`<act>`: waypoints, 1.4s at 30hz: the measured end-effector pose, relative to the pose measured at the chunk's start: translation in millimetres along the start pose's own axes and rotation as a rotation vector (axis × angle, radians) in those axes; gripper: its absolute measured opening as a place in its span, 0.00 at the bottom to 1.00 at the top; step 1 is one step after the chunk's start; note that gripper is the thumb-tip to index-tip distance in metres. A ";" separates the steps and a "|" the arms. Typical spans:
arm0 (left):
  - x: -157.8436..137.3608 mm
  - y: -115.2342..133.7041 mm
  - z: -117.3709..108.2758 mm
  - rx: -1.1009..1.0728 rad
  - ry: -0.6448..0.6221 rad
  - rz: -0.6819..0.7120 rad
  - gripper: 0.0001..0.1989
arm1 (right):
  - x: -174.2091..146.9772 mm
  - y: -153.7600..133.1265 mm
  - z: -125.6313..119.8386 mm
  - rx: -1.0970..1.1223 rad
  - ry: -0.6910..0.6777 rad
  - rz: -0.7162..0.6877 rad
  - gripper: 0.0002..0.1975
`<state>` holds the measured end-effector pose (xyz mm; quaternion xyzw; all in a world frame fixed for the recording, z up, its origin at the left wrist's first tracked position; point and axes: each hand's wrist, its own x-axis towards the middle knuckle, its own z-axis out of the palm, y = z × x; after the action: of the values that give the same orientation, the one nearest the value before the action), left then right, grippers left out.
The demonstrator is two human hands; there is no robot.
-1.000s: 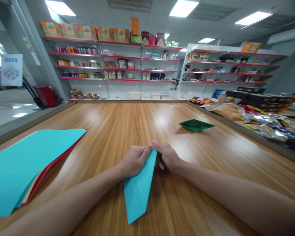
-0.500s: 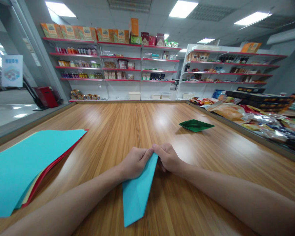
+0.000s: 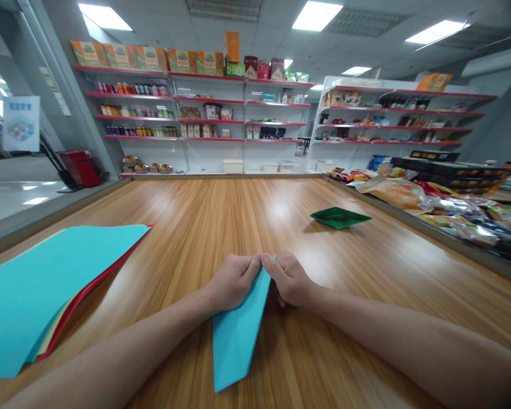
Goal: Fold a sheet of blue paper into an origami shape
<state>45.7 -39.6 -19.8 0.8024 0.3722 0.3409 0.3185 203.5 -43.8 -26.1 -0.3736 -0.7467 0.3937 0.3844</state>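
A long folded sheet of light blue paper (image 3: pixel 239 341) slants over the table in front of me, its pointed lower end toward me. My left hand (image 3: pixel 235 283) is closed around its upper left side, the thumb pressing on top. At the upper tip my right hand (image 3: pixel 290 278) pinches the paper, its thumb close against the left thumb. Both hands hide part of the upper folds. Farther off to the right lies a folded green paper piece (image 3: pixel 341 217), touched by neither hand.
A stack of coloured paper (image 3: pixel 63 272), blue on top with cream and red below, lies at the left of the wooden table (image 3: pixel 187 216). Packaged snacks (image 3: pixel 460 210) crowd beyond the raised right edge. Stocked shelves (image 3: pixel 208 119) stand behind.
My right thumb has shifted slightly left and down at the paper's tip, and a small corner now shows above it. The left hand stays almost still.
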 end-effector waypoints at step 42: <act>4.9 -1.4 -1.4 0.043 0.465 -0.145 0.24 | -11.8 -15.9 12.1 0.032 -0.444 0.160 0.36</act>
<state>46.5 -34.5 -18.6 0.6800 0.4994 0.4845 0.2310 194.0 -64.2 -20.3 -0.3299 -0.7747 0.5072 0.1839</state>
